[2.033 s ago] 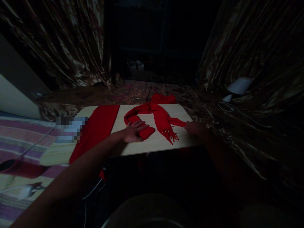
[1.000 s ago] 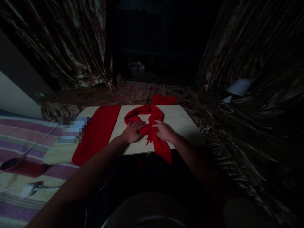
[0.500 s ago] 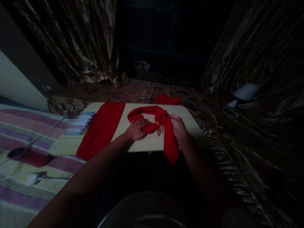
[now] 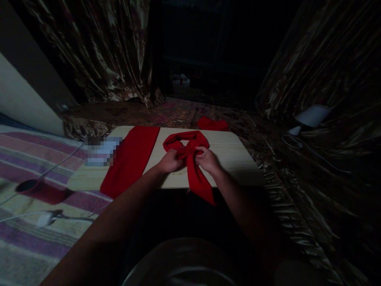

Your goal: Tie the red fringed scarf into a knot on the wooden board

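Observation:
A red scarf [image 4: 199, 180] lies in a loop on the pale wooden board [image 4: 232, 159], with one pointed end hanging over the near edge. My left hand [image 4: 172, 161] is closed on the scarf at the near left of the loop. On the other side, my right hand [image 4: 207, 160] pinches the scarf where its strands cross, above the hanging end. The fingertips of both hands are close together and partly hidden by the cloth. A folded red cloth [image 4: 131, 161] lies flat across the board to the left.
Another red cloth [image 4: 212, 123] lies beyond the board's far edge. On the striped bedspread [image 4: 24, 242] are a dark red cup-like object [image 4: 44, 193] and a white plug [image 4: 46, 218] with cables. A small white lamp [image 4: 314, 115] stands at the right, and patterned curtains [image 4: 119, 51] hang behind.
My right hand has moved left with the scarf's hanging end, toward my left hand. The left hand has gone from lying flat on the loop to gripping it.

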Action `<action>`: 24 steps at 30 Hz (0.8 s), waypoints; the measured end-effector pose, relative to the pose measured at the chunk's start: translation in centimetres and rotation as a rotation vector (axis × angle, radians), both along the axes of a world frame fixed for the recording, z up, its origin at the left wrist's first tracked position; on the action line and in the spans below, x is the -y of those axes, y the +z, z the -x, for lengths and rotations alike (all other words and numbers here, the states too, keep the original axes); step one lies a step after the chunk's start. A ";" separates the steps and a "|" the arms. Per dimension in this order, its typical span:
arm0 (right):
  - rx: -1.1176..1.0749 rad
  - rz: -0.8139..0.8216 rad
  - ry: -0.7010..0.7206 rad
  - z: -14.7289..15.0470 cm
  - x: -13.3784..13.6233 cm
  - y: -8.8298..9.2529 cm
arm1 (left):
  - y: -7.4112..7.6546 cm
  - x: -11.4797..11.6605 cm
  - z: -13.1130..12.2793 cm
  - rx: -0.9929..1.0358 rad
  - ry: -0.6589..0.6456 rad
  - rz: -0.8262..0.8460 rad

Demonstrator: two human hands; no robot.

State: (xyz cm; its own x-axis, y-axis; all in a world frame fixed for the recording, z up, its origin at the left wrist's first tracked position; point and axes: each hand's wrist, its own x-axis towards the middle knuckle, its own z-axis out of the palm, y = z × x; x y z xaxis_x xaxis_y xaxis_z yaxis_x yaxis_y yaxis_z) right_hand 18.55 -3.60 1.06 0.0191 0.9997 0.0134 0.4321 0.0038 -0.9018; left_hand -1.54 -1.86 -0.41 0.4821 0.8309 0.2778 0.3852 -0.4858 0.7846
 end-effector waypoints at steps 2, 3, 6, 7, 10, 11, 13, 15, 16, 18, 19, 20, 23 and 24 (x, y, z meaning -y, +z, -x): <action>0.154 -0.162 -0.031 -0.8 0.7 1.2 | -0.7 -0.3 0.1 0.167 0.013 0.096; 0.244 -0.239 -0.049 -1.2 1.3 1.8 | -1.0 -0.4 0.1 0.244 0.022 0.143; 0.505 -0.234 0.008 -2.3 3.8 3.4 | -1.2 -0.5 0.2 0.368 0.046 0.258; 0.597 -0.159 0.077 -2.5 4.9 3.8 | -1.2 -0.5 0.2 0.379 0.052 0.283; 0.886 0.030 0.283 -2.9 7.9 4.5 | -0.7 -0.2 0.1 0.397 0.070 0.337; 0.957 0.047 0.323 -2.8 8.7 4.7 | -0.6 -0.1 0.0 0.407 0.073 0.349; 1.002 0.030 0.382 -2.3 9.8 5.0 | -0.4 -0.1 0.0 0.416 0.083 0.351; 0.881 0.034 0.431 -1.5 10.0 5.2 | -0.3 -0.1 0.0 0.405 0.089 0.323; 0.753 0.069 0.448 -0.9 9.8 5.3 | -0.3 -0.1 0.0 0.397 0.089 0.306; 0.386 0.206 0.454 0.3 9.2 5.3 | -0.1 -0.2 0.1 0.392 0.086 0.290; 0.169 0.284 0.451 0.9 8.9 5.2 | 0.0 -0.3 0.2 0.395 0.092 0.291; -0.053 0.346 0.444 1.6 8.5 5.1 | 0.1 -0.4 0.2 0.401 0.102 0.300; -0.599 0.349 0.436 3.2 7.9 4.5 | 0.9 -0.7 0.4 0.427 0.102 0.353; -0.692 0.319 0.457 3.6 7.8 4.3 | 1.2 -0.7 0.5 0.435 0.085 0.369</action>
State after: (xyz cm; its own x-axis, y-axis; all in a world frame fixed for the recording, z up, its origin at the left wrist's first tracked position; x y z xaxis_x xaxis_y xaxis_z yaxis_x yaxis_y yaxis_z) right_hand 14.99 -11.44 5.32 -0.4820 0.8659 -0.1338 -0.1924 -0.2535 -0.9480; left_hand -2.05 -1.13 0.75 0.3155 0.9413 0.1204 0.0148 -0.1317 0.9912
